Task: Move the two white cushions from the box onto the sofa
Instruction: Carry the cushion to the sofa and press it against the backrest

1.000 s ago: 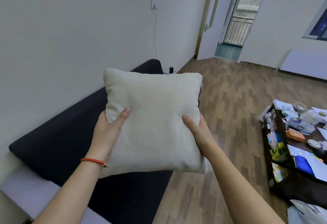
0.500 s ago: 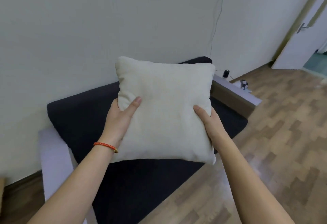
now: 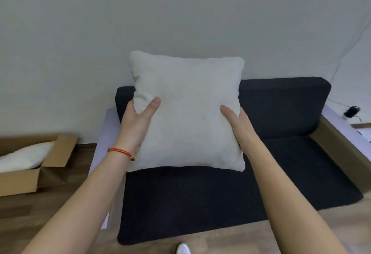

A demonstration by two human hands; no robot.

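Nearest to me, a white shoe tip (image 3: 183,248) shows at the bottom edge on the wooden floor (image 3: 40,209). My two bare forearms reach forward over the dark seat of the sofa (image 3: 200,199). My left hand (image 3: 138,121), with an orange braided bracelet (image 3: 120,151) at the wrist, grips the left edge of the cushion (image 3: 186,111); the thumb presses into the front face and the fabric puckers around it, while the other fingers are hidden behind. My right hand (image 3: 239,125) clasps the right edge the same way, thumb on the front, remaining fingers out of sight behind. Between them I hold the cushion upright and square above the seat, in front of the left part of the dark backrest; I cannot tell whether its lower edge touches the seat.

To the left, on the floor beside the sofa's pale armrest (image 3: 104,133), the cardboard box (image 3: 22,181) stands with its flaps open, and the second white cushion (image 3: 24,157) lies inside it.

Farther right, past the other armrest, a small black object (image 3: 351,111) sits with a cable running up the plain wall (image 3: 140,12).
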